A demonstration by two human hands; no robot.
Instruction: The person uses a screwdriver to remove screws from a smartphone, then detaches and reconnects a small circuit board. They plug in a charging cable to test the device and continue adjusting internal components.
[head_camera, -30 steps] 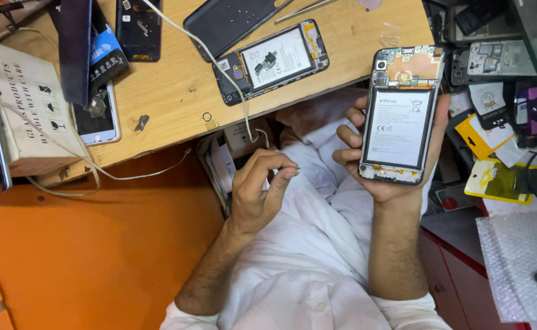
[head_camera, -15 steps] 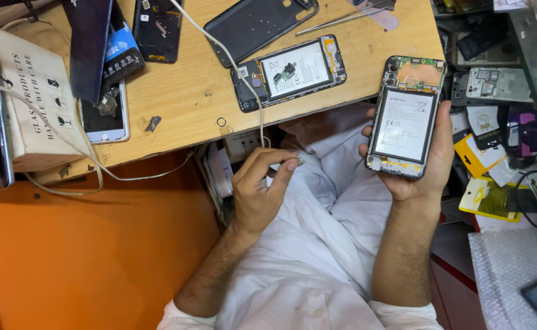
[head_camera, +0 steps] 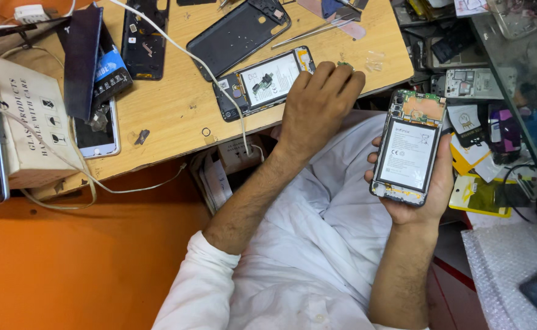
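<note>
My right hand [head_camera: 430, 192] holds an opened phone [head_camera: 410, 150] upright over my lap, with its back off, a black battery showing and a green board at its top. My left hand [head_camera: 316, 104] reaches onto the wooden table's [head_camera: 177, 104] front edge. Its fingertips press down beside a small green part [head_camera: 344, 63]. Whether they pinch anything is hidden. Just left of that hand lies a second opened phone [head_camera: 261, 82] with its battery and board exposed.
A black back cover [head_camera: 238, 30], tweezers [head_camera: 311, 32], a white cable [head_camera: 177, 55], a dark phone frame [head_camera: 143, 36] and a white phone [head_camera: 97, 131] lie on the table. A cardboard box [head_camera: 27, 116] stands at left. Phone parts crowd the shelf [head_camera: 482, 85] at right, above bubble wrap [head_camera: 506, 269].
My left hand rose from my lap to the table edge next to the opened phone. My right hand with its phone sits a little lower in view.
</note>
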